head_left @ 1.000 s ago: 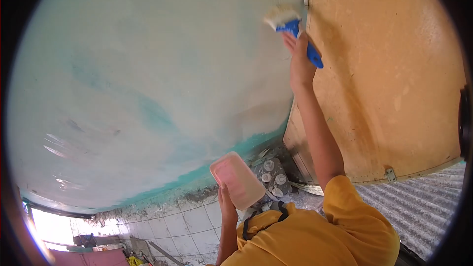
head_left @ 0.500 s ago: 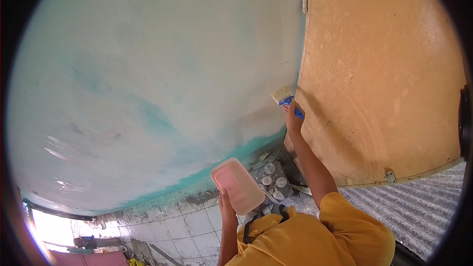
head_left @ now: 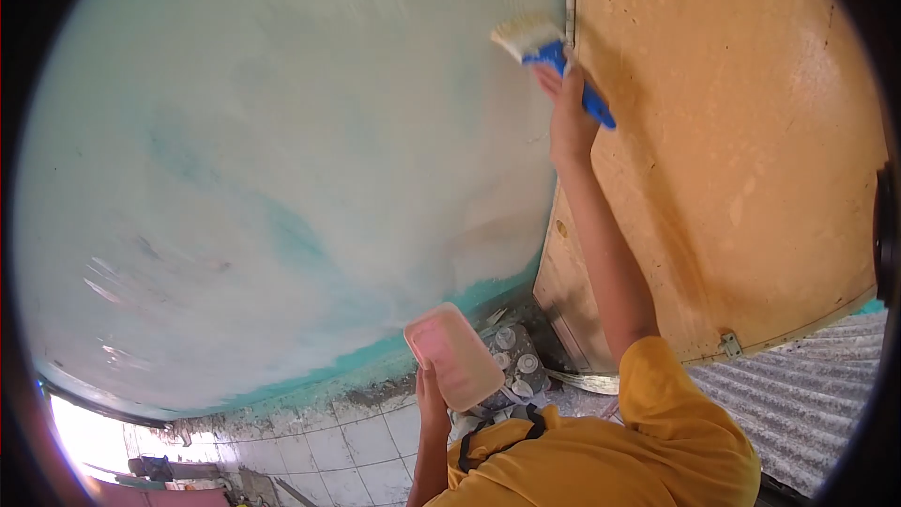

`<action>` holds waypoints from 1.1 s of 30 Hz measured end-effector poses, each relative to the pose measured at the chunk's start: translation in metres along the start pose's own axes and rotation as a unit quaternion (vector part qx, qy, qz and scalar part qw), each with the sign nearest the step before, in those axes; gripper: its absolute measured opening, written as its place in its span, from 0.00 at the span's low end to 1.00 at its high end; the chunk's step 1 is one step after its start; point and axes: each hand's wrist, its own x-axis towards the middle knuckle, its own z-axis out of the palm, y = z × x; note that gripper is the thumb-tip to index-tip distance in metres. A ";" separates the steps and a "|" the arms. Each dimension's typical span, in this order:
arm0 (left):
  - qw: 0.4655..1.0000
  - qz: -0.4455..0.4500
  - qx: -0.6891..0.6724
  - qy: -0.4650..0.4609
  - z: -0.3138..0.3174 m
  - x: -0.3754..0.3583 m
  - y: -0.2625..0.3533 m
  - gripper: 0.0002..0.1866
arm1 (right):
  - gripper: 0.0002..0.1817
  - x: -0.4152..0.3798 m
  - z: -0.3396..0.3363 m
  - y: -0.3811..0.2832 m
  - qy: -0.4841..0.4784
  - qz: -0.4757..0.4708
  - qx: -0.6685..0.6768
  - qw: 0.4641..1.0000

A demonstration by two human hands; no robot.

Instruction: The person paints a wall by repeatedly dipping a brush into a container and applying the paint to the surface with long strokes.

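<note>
My right hand [head_left: 569,117] is closed round the blue handle of a wide paintbrush [head_left: 544,45], raised high beside the wall's right edge. Its pale bristles point up and left, at the wall [head_left: 310,131] in this view. The wall carries a whitish coat with turquoise showing through in patches and along the bottom. Low in front of my body, my left hand [head_left: 431,399] grips a shallow pink tray [head_left: 455,357] by its left side, thumb over the rim. Pink colour coats the inside of the tray.
An orange-tan door panel [head_left: 723,131] with a hinge [head_left: 570,5] stands close at the right. Below are several pale-topped containers [head_left: 527,363] on the floor, white tiles [head_left: 328,451] and a corrugated grey sheet [head_left: 788,404]. Bright light enters at lower left.
My right hand has swept the paintbrush upward along the wall's right edge, from low near the corner to beside the hinge. My left hand and the tray are almost where they were.
</note>
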 end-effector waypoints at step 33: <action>1.000 0.013 -0.011 0.000 -0.055 0.014 -0.010 0.35 | 0.20 -0.051 -0.069 0.079 0.085 0.078 -0.040 0.993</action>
